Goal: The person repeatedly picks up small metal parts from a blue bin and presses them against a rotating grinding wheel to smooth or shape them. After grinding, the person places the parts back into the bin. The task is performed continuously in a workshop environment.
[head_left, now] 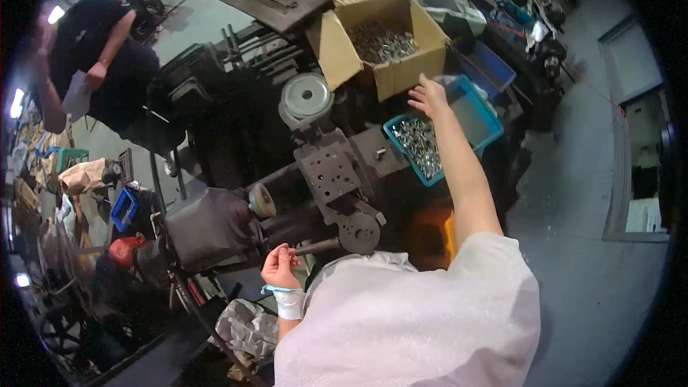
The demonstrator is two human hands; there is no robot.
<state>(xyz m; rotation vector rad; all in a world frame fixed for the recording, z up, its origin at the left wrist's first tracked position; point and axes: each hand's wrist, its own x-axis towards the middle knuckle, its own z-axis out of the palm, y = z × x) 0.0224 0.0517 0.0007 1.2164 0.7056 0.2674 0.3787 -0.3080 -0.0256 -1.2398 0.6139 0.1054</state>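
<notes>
In the head view, the right hand (428, 98) reaches forward over the inner end of a teal bin (411, 168), its fingers extended and slightly apart with nothing visible between them. The bin holds a heap of small shiny metal parts (419, 145), spread between its left edge and the forearm that crosses above it; whether the fingertips touch anything is unclear. Beyond the hand, close to the bin's far edge, stands an open cardboard box (401, 75), its flaps folded outward and darker metal pieces (383, 41) piled inside. A second teal bin (493, 116) sits right of the forearm, and a dark blue bin (494, 64) lies past its far edge.

The left hand (282, 271) is low in the view, near the outer end of a metal lever (319, 246). Its fingers are curled with the tips close to the thumb; I cannot tell whether they grip the lever or something small. A white wrap (289, 304) and a pale blue band (281, 289) circle that wrist.

The lever runs to a round hub (358, 233) at the machine's near edge. Behind it sits a plate drilled with holes (330, 173), then a round metal disc (307, 97). One small metal piece (380, 153) rests on a flat dark plate (382, 142) left of the filled bin. At far left, a person in dark clothing (107, 64) holds a white sheet (76, 97).
</notes>
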